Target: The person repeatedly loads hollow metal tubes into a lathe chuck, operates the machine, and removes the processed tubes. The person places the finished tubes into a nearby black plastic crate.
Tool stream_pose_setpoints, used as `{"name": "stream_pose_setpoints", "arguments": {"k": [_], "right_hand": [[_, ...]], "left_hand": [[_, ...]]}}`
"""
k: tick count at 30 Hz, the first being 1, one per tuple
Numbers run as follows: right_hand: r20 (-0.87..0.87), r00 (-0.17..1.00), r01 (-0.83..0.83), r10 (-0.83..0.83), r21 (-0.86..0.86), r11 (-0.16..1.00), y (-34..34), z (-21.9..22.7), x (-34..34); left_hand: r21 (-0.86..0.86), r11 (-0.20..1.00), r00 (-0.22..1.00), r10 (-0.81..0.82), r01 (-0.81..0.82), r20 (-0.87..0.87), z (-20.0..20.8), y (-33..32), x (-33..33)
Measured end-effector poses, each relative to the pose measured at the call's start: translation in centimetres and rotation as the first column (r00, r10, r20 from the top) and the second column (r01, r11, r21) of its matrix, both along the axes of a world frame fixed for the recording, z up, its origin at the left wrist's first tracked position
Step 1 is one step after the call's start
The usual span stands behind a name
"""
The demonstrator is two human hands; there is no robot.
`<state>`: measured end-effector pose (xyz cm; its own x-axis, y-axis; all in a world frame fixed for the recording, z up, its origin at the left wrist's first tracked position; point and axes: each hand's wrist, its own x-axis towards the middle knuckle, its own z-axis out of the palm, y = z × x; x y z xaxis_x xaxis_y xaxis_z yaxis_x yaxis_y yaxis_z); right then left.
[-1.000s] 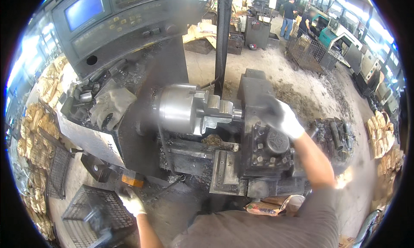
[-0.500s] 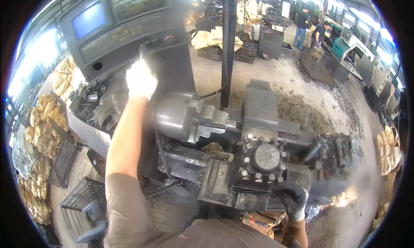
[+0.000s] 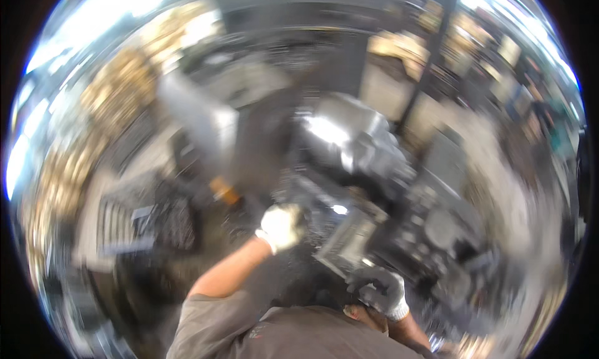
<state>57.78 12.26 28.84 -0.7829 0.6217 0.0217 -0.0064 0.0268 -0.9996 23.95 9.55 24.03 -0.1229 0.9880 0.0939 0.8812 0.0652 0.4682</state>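
Note:
Motion smears the whole head view. My left hand [image 3: 282, 227], in a white glove, is low in front of the lathe bed, left of the carriage; its fingers are blurred. Close to the near edge of the carriage [image 3: 350, 240], my right hand [image 3: 382, 291] wears a glove with dark fingers and a light cuff. Its fingers are curled, and what they hold, if anything, is hidden. Beyond the hands is the lathe's shiny round chuck [image 3: 343, 131]. The dark tool post [image 3: 444, 229] stands to the right of the carriage.
A dark mesh crate [image 3: 118, 218] stands on the floor at left, with brown sacks [image 3: 118, 81] stacked behind it. A dark upright post [image 3: 430, 59] rises behind the lathe. A small orange part [image 3: 224, 190] is left of the bed. Far right, shapes are too blurred to make out.
My view has swung left and down. My left hand has come down from beside the control panel to the front of the bed. My right hand has moved from the tool post's near side toward my body.

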Motion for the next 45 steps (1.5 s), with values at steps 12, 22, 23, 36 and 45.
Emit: {"name": "stream_pose_setpoints", "arguments": {"k": [12, 22, 23, 36, 45], "right_hand": [[0.249, 0.461, -0.859, 0.852, -0.115, 0.499, -21.8, -11.7, -29.8], [0.548, 0.008, -0.937, 0.837, 0.296, -0.184, -46.4, -15.4, -42.5], [0.569, -0.028, -0.910, 0.822, 0.326, -0.257, -48.0, -15.3, -43.2], [0.455, -0.373, -0.650, 0.809, 0.494, -0.578, -65.7, -12.1, -53.0], [0.138, -0.670, -0.488, 0.730, 0.659, -0.573, -83.9, 3.9, -50.4]], "left_hand": [[-0.245, -0.812, -0.843, 0.537, -0.529, 0.042, -31.3, -80.0, 23.7], [0.118, -0.513, -0.523, -0.797, 0.850, 0.302, -24.2, -87.6, 50.0], [0.083, -0.454, -0.442, -0.784, 0.887, 0.436, -20.3, -87.0, 48.2], [-0.152, -0.770, -0.290, -0.405, 0.620, 0.867, -18.0, -87.0, 51.7], [0.070, -0.677, -0.679, -0.723, 0.733, 0.127, -13.9, -85.2, 47.3]]}}
